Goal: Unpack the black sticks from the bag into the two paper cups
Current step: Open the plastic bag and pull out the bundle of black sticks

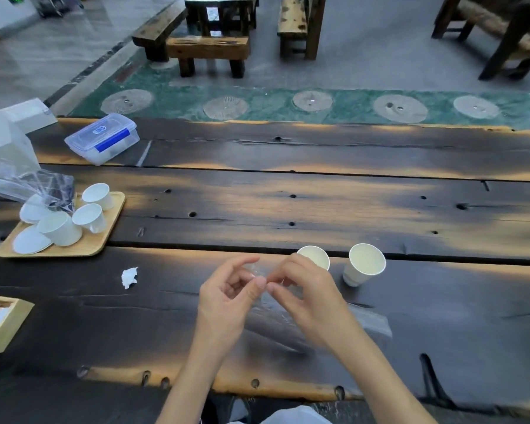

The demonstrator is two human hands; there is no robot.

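- Both hands meet above the near middle of the tabletop (288, 209); the left hand (227, 301) and right hand (309, 301) each pinch the top of a clear bag (270, 307) between thumb and fingers.
- The sticks inside cannot be made out.
- Two paper cups (364, 264) stand just beyond the right hand.
- A tray (104, 237) of white cups sits near the left edge.

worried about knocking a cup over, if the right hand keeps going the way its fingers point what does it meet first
The right hand points left toward the left hand, fingertips nearly touching over the clear plastic bag. It would meet that hand first; the white paper cups stand behind, off that line.
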